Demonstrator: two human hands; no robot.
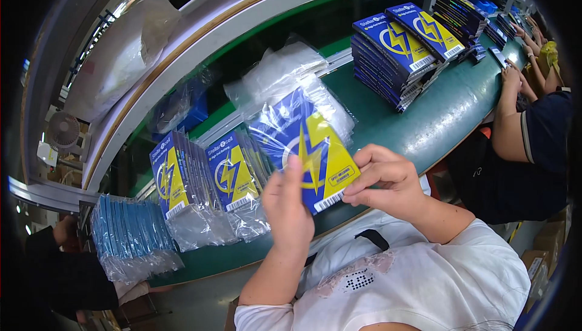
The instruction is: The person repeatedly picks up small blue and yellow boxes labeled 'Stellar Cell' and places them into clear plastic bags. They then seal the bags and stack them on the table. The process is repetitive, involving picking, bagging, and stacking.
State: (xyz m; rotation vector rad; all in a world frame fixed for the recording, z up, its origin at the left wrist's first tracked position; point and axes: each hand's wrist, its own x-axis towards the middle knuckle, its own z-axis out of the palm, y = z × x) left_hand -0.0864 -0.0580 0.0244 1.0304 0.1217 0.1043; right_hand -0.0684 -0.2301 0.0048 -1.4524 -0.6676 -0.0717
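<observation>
In front of me is a flat blue and yellow battery box (pixel 330 149) with a lightning-bolt print, tilted, with shiny clear plastic over its upper part. My left hand (pixel 288 210) grips its left edge, thumb on the front. The fingers of my right hand (pixel 388 182) are closed at its lower right corner. Just left of my left hand, bagged boxes of the same kind stand in two rows, a nearer row (pixel 227 173) and a farther row (pixel 170 176). Behind the held box lies a pile of clear plastic bags (pixel 291 67).
Tall stacks of unbagged boxes (pixel 394 52) rise at the back right of the green table (pixel 436 110). Bagged light-blue packs (pixel 130 234) stand at the left end. A metal shelf frame (pixel 200 25) arches over the far side. Other people (pixel 521 125) work at the right.
</observation>
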